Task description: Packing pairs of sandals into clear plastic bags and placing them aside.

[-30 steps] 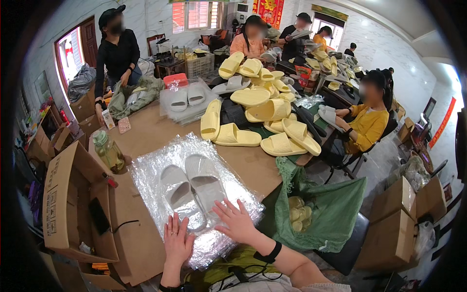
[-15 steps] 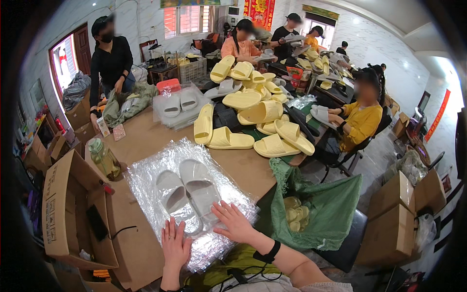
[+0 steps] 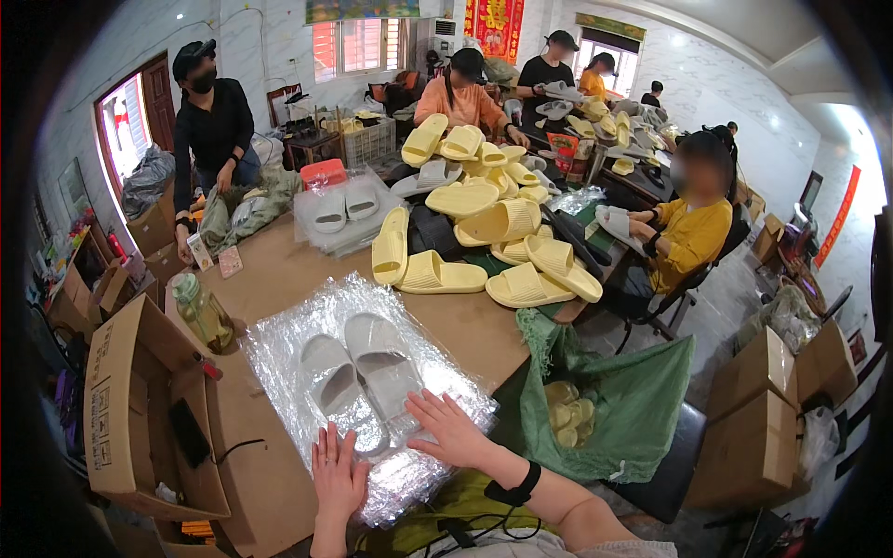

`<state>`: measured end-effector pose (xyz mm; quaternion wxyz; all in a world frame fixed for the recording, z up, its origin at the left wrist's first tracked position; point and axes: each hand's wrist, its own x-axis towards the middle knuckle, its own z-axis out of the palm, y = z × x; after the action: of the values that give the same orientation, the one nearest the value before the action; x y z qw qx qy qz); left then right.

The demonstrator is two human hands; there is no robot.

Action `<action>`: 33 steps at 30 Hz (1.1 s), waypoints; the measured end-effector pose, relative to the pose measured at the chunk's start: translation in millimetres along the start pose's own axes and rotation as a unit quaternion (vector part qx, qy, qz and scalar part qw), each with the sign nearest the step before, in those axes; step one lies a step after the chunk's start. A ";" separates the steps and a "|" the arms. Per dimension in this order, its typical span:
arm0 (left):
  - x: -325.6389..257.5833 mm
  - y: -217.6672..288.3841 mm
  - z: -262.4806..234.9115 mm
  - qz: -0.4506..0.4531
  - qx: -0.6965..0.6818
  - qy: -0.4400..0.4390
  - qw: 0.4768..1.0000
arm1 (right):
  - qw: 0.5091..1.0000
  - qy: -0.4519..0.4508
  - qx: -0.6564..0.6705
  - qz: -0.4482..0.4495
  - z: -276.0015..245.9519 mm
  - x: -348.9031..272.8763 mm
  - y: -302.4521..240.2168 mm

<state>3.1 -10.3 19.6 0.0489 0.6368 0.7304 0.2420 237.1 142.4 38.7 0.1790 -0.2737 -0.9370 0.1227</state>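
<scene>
A pair of grey slide slippers lies toe-to-heel with me on a stack of clear plastic bags; I cannot tell whether the pair is inside the top bag. My left hand rests flat, fingers stretched, on the near left part of the plastic, just below the slippers. Fingers spread, my right hand lies on the plastic by the near end of the right slipper. Neither hand grips anything.
A heap of yellow slippers covers the table's far side, near another bagged grey pair. An open cardboard box and a bottle stand left. To the right hangs a green woven sack. Several co-workers surround the tables.
My hands and the grey slippers stay nearly in place. The view shifts slightly. Across the table, the co-worker in orange has lowered an arm toward the yellow heap.
</scene>
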 end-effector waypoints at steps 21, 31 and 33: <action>-2.9 1.3 -0.5 -0.004 -0.005 0.003 1.000 | 0.987 0.058 -0.032 0.147 29.4 136.5 -42.9; 14.5 12.4 -17.8 -0.023 -0.019 0.013 0.999 | 0.987 0.100 -0.048 0.114 53.7 157.3 -34.6; 2.0 -1.0 0.5 -0.022 -0.012 -0.010 1.000 | 0.987 0.087 -0.049 0.128 47.5 159.2 -25.1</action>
<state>2.1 -8.3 19.2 0.0691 0.6224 0.7408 0.2428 81.0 204.2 46.6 0.2288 -0.4091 -0.8802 0.0746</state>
